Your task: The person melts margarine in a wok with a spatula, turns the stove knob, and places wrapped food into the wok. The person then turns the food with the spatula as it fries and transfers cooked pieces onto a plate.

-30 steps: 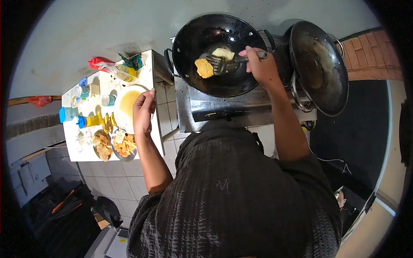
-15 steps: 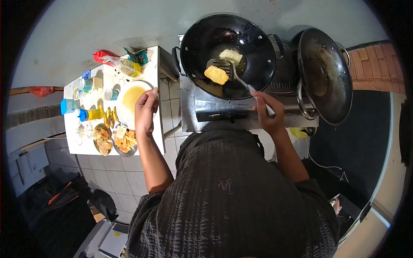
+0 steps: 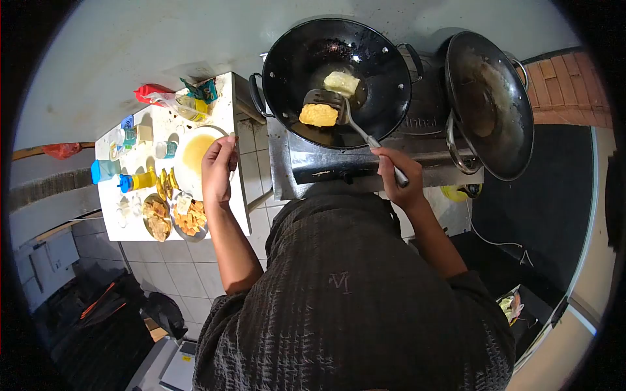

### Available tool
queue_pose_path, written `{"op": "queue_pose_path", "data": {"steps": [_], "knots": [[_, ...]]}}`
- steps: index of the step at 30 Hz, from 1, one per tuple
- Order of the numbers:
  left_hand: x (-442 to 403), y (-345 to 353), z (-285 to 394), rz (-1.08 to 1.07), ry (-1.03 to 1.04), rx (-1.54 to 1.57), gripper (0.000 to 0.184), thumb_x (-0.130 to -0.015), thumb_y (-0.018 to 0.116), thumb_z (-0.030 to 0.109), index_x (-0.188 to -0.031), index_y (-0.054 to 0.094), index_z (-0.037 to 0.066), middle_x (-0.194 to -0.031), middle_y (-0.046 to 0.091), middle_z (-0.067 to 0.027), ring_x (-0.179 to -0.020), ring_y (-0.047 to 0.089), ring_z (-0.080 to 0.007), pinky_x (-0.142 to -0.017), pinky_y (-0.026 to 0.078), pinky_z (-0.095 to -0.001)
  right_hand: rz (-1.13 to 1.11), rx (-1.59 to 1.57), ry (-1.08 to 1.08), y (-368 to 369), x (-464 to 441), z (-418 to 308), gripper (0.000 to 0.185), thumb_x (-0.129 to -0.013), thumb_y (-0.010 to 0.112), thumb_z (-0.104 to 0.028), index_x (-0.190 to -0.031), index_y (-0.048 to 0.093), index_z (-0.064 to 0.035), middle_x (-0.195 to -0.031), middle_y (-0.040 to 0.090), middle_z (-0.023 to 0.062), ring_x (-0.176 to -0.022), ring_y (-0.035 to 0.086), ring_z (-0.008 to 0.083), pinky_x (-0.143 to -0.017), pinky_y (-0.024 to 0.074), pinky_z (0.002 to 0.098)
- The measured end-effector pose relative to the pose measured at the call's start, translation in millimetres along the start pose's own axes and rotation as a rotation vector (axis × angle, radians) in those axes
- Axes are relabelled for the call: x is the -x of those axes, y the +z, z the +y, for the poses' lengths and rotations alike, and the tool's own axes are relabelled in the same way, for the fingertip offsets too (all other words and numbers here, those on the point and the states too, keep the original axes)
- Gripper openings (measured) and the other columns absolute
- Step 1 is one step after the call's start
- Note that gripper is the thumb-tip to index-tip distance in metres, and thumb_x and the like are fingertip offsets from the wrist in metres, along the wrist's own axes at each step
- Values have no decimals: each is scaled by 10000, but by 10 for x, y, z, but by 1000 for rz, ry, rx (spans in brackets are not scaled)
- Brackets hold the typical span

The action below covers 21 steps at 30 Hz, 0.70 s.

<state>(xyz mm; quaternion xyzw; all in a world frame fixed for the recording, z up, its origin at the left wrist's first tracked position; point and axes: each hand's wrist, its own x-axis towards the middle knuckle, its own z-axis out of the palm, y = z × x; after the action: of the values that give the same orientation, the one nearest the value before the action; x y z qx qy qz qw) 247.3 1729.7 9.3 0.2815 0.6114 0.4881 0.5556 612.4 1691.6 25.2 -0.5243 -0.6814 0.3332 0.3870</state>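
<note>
My right hand (image 3: pixel 401 179) is wrapped round the handle of a slotted spatula (image 3: pixel 357 126), whose blade is inside the black wok (image 3: pixel 385 91). A golden fried piece (image 3: pixel 318 115) lies at the blade's edge, on the near left side of the wok. Just behind the blade, a paler, yellowish-white piece (image 3: pixel 341 83) rests in the oil. My left hand (image 3: pixel 218 171) hovers at the right edge of the table, in front of a round dish of pale yellow liquid (image 3: pixel 195 150). Its fingers are pinched together; what they hold, if anything, is too small to name.
The wok sits on a metal stove (image 3: pixel 319 163). At right a big lid (image 3: pixel 486 111) leans beside it. On the white table (image 3: pixel 117 218) are a plate of orange pieces (image 3: pixel 190 218), a plate of browned pieces (image 3: pixel 156 218), bananas (image 3: pixel 167 184) and a yellow bottle (image 3: pixel 140 180).
The spatula has shifted slightly left with the golden piece, which now lies flatter against the blade. My left hand keeps its pinch by the dish. The whole view has tilted a little.
</note>
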Motion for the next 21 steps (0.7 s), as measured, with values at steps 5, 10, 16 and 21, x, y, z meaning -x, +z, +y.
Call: {"op": "queue_pose_path", "data": {"steps": [5, 10, 16, 21], "knots": [[6, 9, -6, 0, 1, 0, 210, -933, 610, 216, -994, 639, 18, -653, 447, 71, -567, 344, -37, -520, 255, -208, 54, -19, -87, 22, -44, 22, 169, -911, 557, -55, -1039, 662, -21, -864, 692, 134, -737, 682, 202, -656, 516, 304], [23, -3, 4, 10, 5, 24, 214, -929, 618, 223, -987, 644, 19, -648, 449, 69, -563, 347, -39, -516, 257, -211, 37, 11, -61, 1, -50, -54, 167, -910, 558, -54, -1034, 664, -20, -875, 695, 133, -741, 683, 209, -658, 517, 303], [39, -20, 4, 21, -8, 32, 212, -929, 618, 224, -980, 646, 20, -644, 453, 66, -557, 344, -40, -514, 252, -209, 75, 26, -98, 44, -20, -86, 164, -909, 557, -46, -1029, 663, -13, -880, 693, 140, -769, 685, 218, -673, 518, 304], [47, -28, -9, 6, 10, 18, 207, -929, 619, 222, -978, 646, 22, -642, 451, 67, -557, 342, -40, -514, 244, -211, 64, 44, -88, 35, -28, -61, 161, -903, 563, -40, -1025, 663, -7, -872, 692, 139, -762, 686, 223, -672, 520, 307]]}}
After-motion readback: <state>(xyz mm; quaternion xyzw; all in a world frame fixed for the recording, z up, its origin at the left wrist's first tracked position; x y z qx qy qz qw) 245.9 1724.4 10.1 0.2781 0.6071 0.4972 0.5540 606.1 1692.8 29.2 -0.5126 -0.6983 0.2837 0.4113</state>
